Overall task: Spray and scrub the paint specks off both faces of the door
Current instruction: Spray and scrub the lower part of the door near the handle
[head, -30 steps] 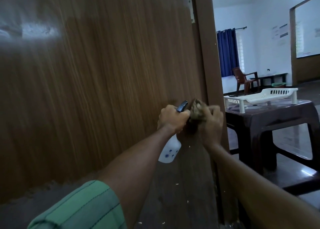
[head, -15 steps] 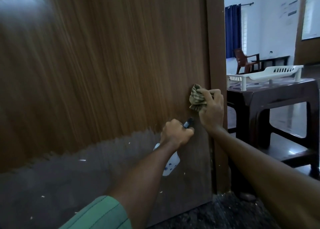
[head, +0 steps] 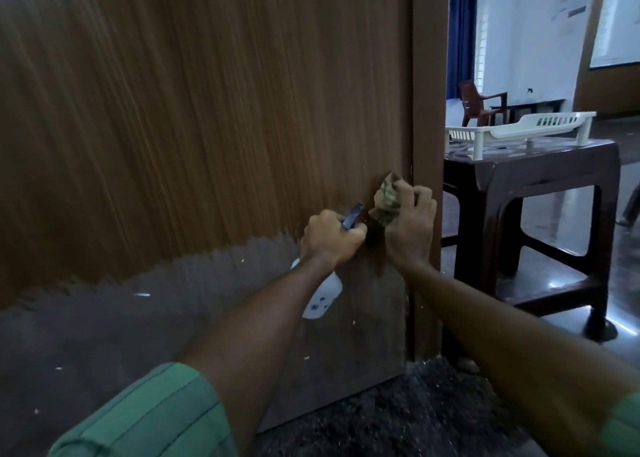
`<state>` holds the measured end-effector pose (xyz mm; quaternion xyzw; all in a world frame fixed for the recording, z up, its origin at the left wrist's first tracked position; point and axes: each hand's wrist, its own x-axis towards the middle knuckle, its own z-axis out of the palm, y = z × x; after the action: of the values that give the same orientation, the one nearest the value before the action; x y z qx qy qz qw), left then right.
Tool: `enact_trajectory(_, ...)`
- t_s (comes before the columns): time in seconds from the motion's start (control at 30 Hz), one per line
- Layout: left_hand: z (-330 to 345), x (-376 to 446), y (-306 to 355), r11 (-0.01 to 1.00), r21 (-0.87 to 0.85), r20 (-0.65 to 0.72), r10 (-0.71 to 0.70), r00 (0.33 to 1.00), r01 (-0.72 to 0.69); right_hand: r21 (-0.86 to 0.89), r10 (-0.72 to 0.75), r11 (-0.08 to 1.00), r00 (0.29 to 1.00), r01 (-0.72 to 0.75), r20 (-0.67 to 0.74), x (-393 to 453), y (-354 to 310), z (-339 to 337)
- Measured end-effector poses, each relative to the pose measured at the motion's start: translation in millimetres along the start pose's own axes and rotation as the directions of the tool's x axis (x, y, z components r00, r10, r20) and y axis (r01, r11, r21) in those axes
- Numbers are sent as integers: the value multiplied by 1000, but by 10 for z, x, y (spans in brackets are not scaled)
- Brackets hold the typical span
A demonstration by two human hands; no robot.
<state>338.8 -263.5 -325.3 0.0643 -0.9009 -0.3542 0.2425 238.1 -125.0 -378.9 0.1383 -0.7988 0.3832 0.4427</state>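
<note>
The door (head: 214, 117) fills most of the view, a wood-grain face whose lower band is duller and grey, dotted with pale paint specks (head: 142, 295). Its brown edge (head: 427, 145) stands upright at the right, and past it the room opens out. Just beside that edge stands a dark brown plastic table (head: 540, 179), close to the right forearm, with a white slotted tray (head: 526, 127) resting on its top. Farther back, well apart, a brown chair (head: 479, 102) sits under a blue curtain (head: 460, 37) against a white wall. The floor (head: 398, 418) below the door is dark and speckled. Both arms reach forward from green striped sleeves (head: 156, 418), the hands side by side low on the door near its edge. The right hand (head: 410, 233) grips a crumpled tan cloth (head: 386, 202) in curled fingers and presses it to the door face. The left hand (head: 330, 238) is clenched round the neck of a white spray bottle (head: 323, 297), whose body hangs below the wrist while its dark nozzle (head: 353, 214) points up toward the cloth.
</note>
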Motion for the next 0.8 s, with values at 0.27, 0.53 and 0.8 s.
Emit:
enact_trajectory(0.27, -71, -64, -74, 1000, -19, -55, -9, 998, 8, -154, -198, 940, 852, 306, 484, -687, 534, -2)
enact_trajectory(0.53, -126, -209, -344, 996, -76, -80, 37, 996, -43, -84, -307, 940, 926, 332, 221, -467, -104, 176)
enact_trajectory(0.8, -299, -322, -583, 985, -133, -179, 89, 980, -114, 12, -380, 924, 911, 383, 160, -124, -399, -13)
